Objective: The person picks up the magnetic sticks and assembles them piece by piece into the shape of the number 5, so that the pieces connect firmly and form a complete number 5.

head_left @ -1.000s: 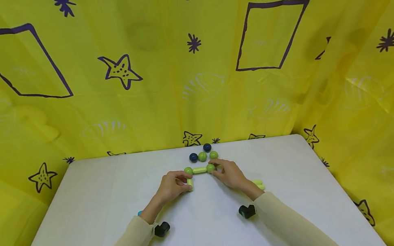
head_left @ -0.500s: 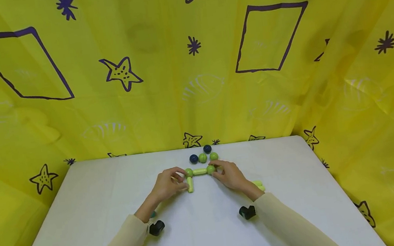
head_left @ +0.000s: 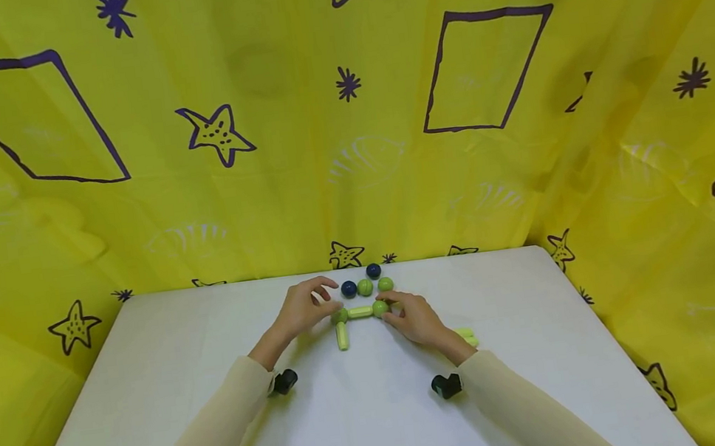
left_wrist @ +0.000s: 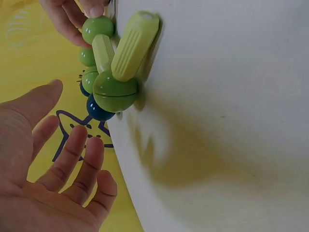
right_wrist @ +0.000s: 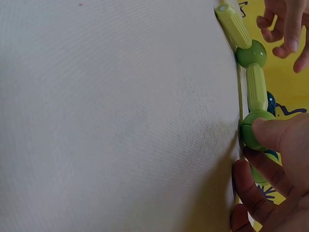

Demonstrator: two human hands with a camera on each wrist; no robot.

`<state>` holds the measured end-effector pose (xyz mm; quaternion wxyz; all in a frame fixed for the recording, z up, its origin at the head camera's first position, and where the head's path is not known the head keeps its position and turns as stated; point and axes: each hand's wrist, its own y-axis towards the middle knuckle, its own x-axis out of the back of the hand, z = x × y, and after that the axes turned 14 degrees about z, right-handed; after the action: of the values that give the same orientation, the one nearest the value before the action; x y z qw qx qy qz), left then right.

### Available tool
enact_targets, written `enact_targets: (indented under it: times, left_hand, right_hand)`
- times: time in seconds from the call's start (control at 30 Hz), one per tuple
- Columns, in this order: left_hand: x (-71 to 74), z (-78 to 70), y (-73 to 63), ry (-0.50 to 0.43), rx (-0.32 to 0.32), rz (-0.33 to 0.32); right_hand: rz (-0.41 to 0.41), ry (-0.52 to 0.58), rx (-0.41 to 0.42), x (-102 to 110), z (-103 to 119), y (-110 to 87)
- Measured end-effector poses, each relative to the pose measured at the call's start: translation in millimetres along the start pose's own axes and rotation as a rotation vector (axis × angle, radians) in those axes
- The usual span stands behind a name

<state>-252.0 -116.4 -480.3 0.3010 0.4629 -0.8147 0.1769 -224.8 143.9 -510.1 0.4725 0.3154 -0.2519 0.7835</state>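
Two green balls and two pale green rods form an L-shaped chain on the white table. One rod (head_left: pixel 360 313) runs between the left ball (left_wrist: pixel 116 92) and the right ball (right_wrist: pixel 252 129). The other rod (head_left: pixel 342 336) points from the left ball toward the person. My right hand (head_left: pixel 416 320) pinches the right ball between thumb and fingers. My left hand (head_left: pixel 301 310) is held above and beside the left ball, fingers spread and loosely bent. In the left wrist view, a gap shows between this hand (left_wrist: pixel 53 169) and the ball.
Behind the chain lie loose balls: dark blue (head_left: pixel 348 289), another dark blue (head_left: pixel 373 271), and two green ones (head_left: pixel 365 287). Pale green rods (head_left: pixel 467 336) lie by the right wrist, partly hidden. A yellow patterned curtain (head_left: pixel 286 187) hangs along the table's back edge.
My left hand has released the rod that points toward the person, then risen and moved away toward the back. My right hand stays at the right ball, and the chain keeps its shape.
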Motion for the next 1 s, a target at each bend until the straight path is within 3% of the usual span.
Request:
enact_targets:
  times: [0.4, 0.67, 1.0]
  left_hand:
    - [5.3, -0.5, 28.2, 0.014, 0.071, 0.137]
    - [2.8, 4.8, 39.2, 0.088, 0.054, 0.152]
    - [-6.2, 6.6, 49.6, 0.080, 0.072, 0.154]
  right_hand:
    - [0.021, 0.001, -0.007, 1, 0, -0.7]
    - [0.029, 0.003, -0.013, 1, -1, -0.7]
    - [0.022, -0.002, -0.021, 0, 0, 0.7]
